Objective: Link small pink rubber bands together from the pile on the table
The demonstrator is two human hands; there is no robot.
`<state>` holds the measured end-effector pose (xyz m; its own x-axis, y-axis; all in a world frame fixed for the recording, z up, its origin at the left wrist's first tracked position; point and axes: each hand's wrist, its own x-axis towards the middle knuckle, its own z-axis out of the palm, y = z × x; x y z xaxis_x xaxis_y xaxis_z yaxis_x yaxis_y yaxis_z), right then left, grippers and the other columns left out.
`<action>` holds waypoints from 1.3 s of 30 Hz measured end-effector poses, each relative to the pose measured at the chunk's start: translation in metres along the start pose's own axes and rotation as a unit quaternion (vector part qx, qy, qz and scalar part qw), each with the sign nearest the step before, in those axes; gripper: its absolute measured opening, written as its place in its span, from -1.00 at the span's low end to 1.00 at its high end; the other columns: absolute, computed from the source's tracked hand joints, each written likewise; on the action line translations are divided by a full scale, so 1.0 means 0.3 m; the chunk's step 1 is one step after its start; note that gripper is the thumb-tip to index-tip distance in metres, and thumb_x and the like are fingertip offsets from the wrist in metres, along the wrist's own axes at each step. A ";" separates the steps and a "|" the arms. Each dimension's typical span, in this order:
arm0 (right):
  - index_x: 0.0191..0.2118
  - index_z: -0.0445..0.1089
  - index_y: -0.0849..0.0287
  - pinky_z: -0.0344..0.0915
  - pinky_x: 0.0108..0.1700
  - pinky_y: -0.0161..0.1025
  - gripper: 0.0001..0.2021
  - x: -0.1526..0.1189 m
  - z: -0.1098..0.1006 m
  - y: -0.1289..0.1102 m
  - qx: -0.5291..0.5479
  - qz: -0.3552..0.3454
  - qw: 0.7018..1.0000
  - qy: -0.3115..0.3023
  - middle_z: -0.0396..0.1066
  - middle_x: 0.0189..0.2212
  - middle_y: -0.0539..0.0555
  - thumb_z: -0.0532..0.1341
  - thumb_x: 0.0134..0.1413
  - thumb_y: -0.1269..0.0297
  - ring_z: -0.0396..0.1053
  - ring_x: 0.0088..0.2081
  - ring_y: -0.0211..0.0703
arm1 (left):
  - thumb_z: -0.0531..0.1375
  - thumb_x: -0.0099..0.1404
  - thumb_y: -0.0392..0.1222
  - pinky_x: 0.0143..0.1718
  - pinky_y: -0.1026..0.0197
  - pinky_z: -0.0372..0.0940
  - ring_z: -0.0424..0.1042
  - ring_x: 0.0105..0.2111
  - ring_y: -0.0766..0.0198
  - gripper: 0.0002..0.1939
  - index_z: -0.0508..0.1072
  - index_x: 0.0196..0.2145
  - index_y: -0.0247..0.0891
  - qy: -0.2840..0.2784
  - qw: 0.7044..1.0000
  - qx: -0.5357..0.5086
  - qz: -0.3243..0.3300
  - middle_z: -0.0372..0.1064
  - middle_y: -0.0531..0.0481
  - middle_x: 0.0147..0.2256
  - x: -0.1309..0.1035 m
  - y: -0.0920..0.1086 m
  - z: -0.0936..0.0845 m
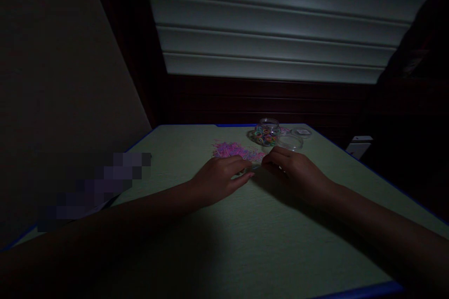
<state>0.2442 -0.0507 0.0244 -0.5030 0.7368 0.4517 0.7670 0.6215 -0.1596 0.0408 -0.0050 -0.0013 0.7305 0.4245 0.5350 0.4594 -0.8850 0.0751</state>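
Note:
My left hand (222, 175) is just over the table, its thumb apart from its outstretched fingers. My right hand (298, 170) faces it, with fingers curled down and fingertips together; whatever they pinch is too small to make out. In the narrow gap between my fingertips lies a thin, pale bluish strand (256, 167), and I cannot tell which hand touches it. Right behind my hands spreads a loose pile of small pink and purple bands (229, 149), partly hidden by my fingers.
A clear jar (268, 124) of colourful ring-shaped bands stands at the back of the pale green table (224, 252). Beside it are a clear round dish or lid (290, 141) and a labelled round lid (301, 132). A white object (359, 146) is beyond the right edge. The room is dim.

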 end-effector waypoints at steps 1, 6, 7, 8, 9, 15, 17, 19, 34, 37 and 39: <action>-0.29 0.30 0.23 0.15 -0.34 -0.34 -0.85 -0.001 0.000 0.000 0.002 -0.004 1.000 -0.003 0.31 -0.36 0.09 0.01 0.10 0.37 0.26 -0.38 -0.26 | 0.00 0.26 -0.12 -0.32 0.30 0.23 0.34 -0.34 0.34 -0.74 0.33 -0.17 -0.28 -0.003 1.000 0.000 0.000 0.36 -0.02 -0.31 0.000 0.000 0.000; -0.27 0.31 0.23 0.15 -0.33 -0.34 -0.84 -0.001 0.001 -0.002 -0.002 -0.009 1.000 -0.013 0.31 -0.37 0.08 0.01 0.10 0.38 0.26 -0.37 -0.26 | -0.01 0.27 -0.15 -0.32 0.30 0.24 0.34 -0.32 0.34 -0.76 0.34 -0.18 -0.29 0.000 1.000 -0.009 0.024 0.36 -0.01 -0.32 0.001 -0.003 0.002; -0.27 0.32 0.23 0.15 -0.34 -0.34 -0.84 -0.001 0.002 -0.002 -0.003 -0.010 1.000 -0.013 0.31 -0.38 0.08 0.02 0.10 0.38 0.26 -0.38 -0.27 | -0.02 0.27 -0.17 -0.31 0.30 0.24 0.34 -0.32 0.35 -0.76 0.34 -0.19 -0.29 0.003 0.999 -0.011 0.033 0.36 -0.01 -0.32 0.001 -0.004 0.002; -0.27 0.32 0.23 0.15 -0.33 -0.34 -0.85 -0.001 0.002 -0.003 -0.004 -0.011 1.000 -0.015 0.31 -0.38 0.08 0.02 0.10 0.39 0.26 -0.38 -0.27 | -0.02 0.28 -0.18 -0.31 0.30 0.24 0.34 -0.32 0.35 -0.76 0.34 -0.19 -0.29 0.003 0.999 -0.012 0.040 0.37 -0.01 -0.32 0.001 -0.004 0.002; -0.28 0.32 0.23 0.14 -0.33 -0.34 -0.85 -0.001 0.002 -0.004 -0.004 -0.011 1.000 -0.015 0.31 -0.38 0.07 0.02 0.09 0.39 0.26 -0.38 -0.27 | -0.03 0.28 -0.19 -0.31 0.30 0.24 0.34 -0.32 0.35 -0.77 0.35 -0.19 -0.30 0.000 0.999 -0.012 0.043 0.36 -0.01 -0.32 0.001 -0.004 0.001; -0.28 0.32 0.24 0.14 -0.34 -0.35 -0.84 -0.001 0.000 -0.005 -0.012 -0.012 0.999 -0.032 0.31 -0.37 0.09 0.02 0.09 0.39 0.26 -0.37 -0.27 | -0.03 0.28 -0.21 -0.32 0.32 0.23 0.33 -0.35 0.36 -0.78 0.36 -0.23 -0.30 -0.005 0.999 -0.010 0.043 0.36 0.00 -0.36 0.002 -0.003 -0.003; -0.28 0.33 0.24 0.14 -0.33 -0.35 -0.84 -0.001 0.001 -0.004 -0.010 -0.011 0.999 -0.032 0.32 -0.37 0.08 0.01 0.10 0.39 0.26 -0.37 -0.28 | -0.03 0.28 -0.21 -0.33 0.33 0.22 0.33 -0.36 0.37 -0.79 0.36 -0.25 -0.30 -0.006 0.999 -0.006 0.042 0.35 0.00 -0.37 0.003 -0.002 -0.004; -0.28 0.33 0.23 0.14 -0.33 -0.35 -0.84 -0.001 0.005 -0.003 0.001 -0.011 1.000 -0.026 0.32 -0.37 0.08 0.02 0.09 0.39 0.26 -0.37 -0.28 | -0.03 0.28 -0.22 -0.34 0.33 0.21 0.32 -0.37 0.38 -0.79 0.36 -0.27 -0.30 -0.010 0.999 0.000 0.044 0.34 0.01 -0.38 0.003 -0.002 -0.004; -0.47 0.31 0.24 0.05 -0.52 -0.38 -0.68 0.004 0.027 -0.001 0.162 0.130 0.977 -0.047 0.29 -0.57 0.01 -0.05 0.12 0.18 0.17 -0.55 -0.33 | -0.05 0.28 -0.23 -0.37 0.34 0.19 0.32 -0.40 0.38 -0.77 0.38 -0.30 -0.33 -0.017 0.998 0.000 0.062 0.34 0.00 -0.41 0.000 -0.003 -0.007; -0.48 0.29 0.24 0.01 -0.58 -0.40 -0.63 -0.001 0.039 0.005 0.223 0.166 0.957 -0.088 0.23 -0.62 -0.02 -0.07 0.11 0.09 0.12 -0.60 -0.36 | -0.05 0.28 -0.23 -0.36 0.34 0.19 0.32 -0.39 0.38 -0.77 0.37 -0.29 -0.32 -0.009 0.998 -0.004 0.067 0.34 0.00 -0.40 0.001 -0.003 -0.007; -0.47 0.28 0.25 0.00 -0.60 -0.41 -0.62 -0.002 0.043 0.006 0.258 0.172 0.945 -0.108 0.21 -0.63 -0.03 -0.08 0.11 0.06 0.09 -0.62 -0.37 | -0.05 0.28 -0.23 -0.36 0.34 0.19 0.32 -0.39 0.38 -0.78 0.37 -0.27 -0.32 -0.006 0.998 -0.004 0.067 0.34 0.00 -0.40 0.001 -0.004 -0.007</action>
<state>0.2409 -0.0465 0.0126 -0.3722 0.9209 0.1156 0.6307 0.3423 -0.6964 0.0394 -0.0044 0.0006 0.7908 0.3042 0.5312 0.3527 -0.9357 0.0106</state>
